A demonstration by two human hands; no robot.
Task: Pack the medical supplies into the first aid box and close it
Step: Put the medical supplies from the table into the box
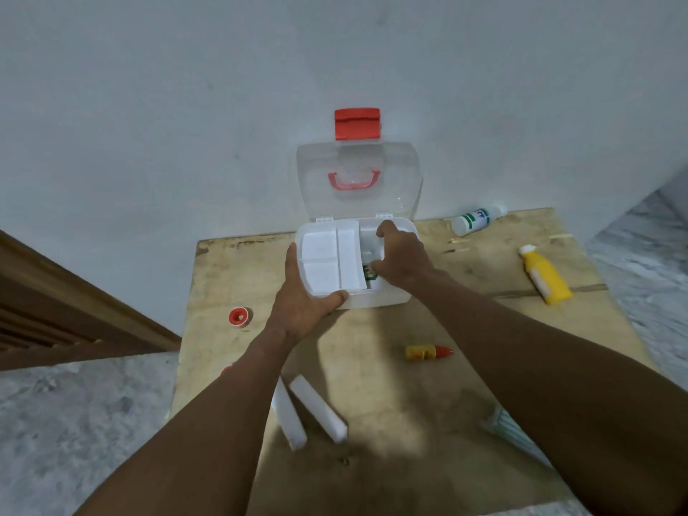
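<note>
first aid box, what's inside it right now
Inside the white plastic first aid box, a white divided tray covers the left; a green item peeks beside it. The right hand hides the rest.

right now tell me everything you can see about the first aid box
The first aid box is white plastic with rounded corners, at the far edge of the wooden table. Its clear lid stands open, close to the wall, with a red handle and a red latch on top. A white divided tray covers the left part. The left hand grips the front-left corner; the right hand reaches into the right side, where something green shows.
</note>
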